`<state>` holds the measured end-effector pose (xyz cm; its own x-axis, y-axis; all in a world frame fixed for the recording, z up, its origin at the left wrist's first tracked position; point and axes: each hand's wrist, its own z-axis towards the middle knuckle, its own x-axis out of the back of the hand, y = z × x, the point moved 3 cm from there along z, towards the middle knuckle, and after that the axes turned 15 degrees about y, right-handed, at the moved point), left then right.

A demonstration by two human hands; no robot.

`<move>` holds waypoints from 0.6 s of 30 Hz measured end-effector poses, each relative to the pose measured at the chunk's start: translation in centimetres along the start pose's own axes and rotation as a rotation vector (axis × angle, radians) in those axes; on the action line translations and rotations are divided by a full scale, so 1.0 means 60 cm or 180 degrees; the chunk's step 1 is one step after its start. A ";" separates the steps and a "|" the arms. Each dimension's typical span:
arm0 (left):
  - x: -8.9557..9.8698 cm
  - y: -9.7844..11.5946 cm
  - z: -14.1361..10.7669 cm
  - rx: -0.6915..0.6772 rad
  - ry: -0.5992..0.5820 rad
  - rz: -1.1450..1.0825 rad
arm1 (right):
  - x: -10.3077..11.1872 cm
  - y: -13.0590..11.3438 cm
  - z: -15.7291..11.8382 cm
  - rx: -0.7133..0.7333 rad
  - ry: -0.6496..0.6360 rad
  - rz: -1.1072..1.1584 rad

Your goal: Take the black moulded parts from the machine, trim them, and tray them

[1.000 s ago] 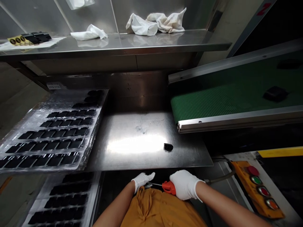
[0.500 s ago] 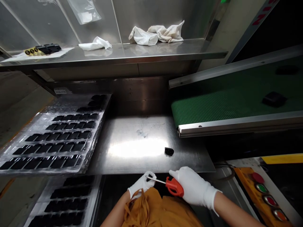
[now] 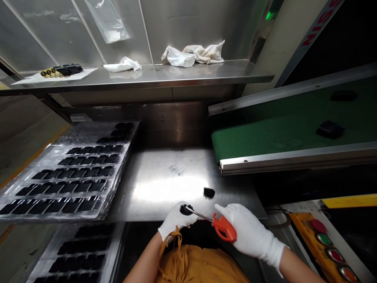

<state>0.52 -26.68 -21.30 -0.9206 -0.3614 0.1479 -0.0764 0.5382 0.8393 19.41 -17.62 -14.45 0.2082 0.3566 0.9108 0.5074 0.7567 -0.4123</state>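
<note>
Your left hand (image 3: 177, 220), in a white glove, grasps a small black part (image 3: 185, 209) between thumb and fingers, seen against the near edge of the steel table (image 3: 159, 169). Your right hand (image 3: 247, 234), also gloved, is closed around the handle of a red gun-shaped tool (image 3: 224, 228), whose slim metal nozzle (image 3: 200, 214) points left, down to the held part. Held part: compact, matt black, with a rounded, lumpy outline and what look like small openings in its upper face. A loose black piece (image 3: 209, 192) lies on the table just beyond your hands; oblong, dark, its facing side apparently pierced by holes. Obscured: your left fingers cover the held part's lower side, and its detail is too small to read; whether the nozzle tip touches it or enters it, cannot tell. Your right fingers partly hide the tool's handle. Farther out, the upper tray (image 3: 119, 184) at left carries rows of black pieces under glare; the lower tray (image 3: 113, 251) is cut off by the bottom of the view. At right, two dark items (image 3: 330, 129) on the green conveyor belt (image 3: 250, 137) are blurred, their form unclear.
</note>
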 end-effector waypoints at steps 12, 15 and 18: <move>0.013 -0.049 -0.019 0.0800 0.0716 -0.2113 | -0.037 -0.017 -0.020 -0.0174 -0.0754 -0.0132; 0.019 -0.083 -0.034 0.1054 0.0646 -0.1996 | -0.057 -0.018 -0.024 -0.0067 -0.0960 -0.0222; 0.016 -0.129 -0.037 0.1193 0.0573 -0.1796 | -0.087 -0.013 -0.027 0.0000 -0.1273 -0.0356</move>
<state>1.07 -32.86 -26.49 -0.6261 -0.7659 -0.1459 -0.6808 0.4459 0.5811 19.28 -20.95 -18.86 -0.1895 0.4569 0.8691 0.5085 0.8029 -0.3112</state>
